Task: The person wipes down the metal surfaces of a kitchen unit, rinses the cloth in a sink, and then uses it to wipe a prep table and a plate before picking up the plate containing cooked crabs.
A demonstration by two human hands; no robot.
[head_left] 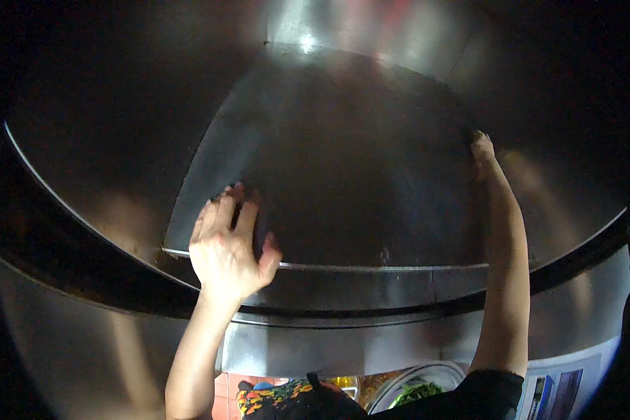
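Before me is a dim stainless-steel compartment with a broad, flat metal base (336, 173). My left hand (226, 247) is held over its near left part, back up, fingers loosely apart and thumb out to the side. No object shows in it; whether the fingertips touch the metal is unclear. My right arm stretches far in along the right side. At its end, my right hand (483, 146) is beside the metal side wall (520, 121), small and partly shadowed. Its fingers look bent, and whatever may lie under them is hidden.
A raised metal lip (378, 268) and a dark band (357, 313) cross the near side. Below, a clear bowl (380, 394) holds green leaves (419, 392), near a container of yellow liquid (346, 382). Reddish tiles (227, 394) show at lower left, a printed white panel (598, 362) at lower right.
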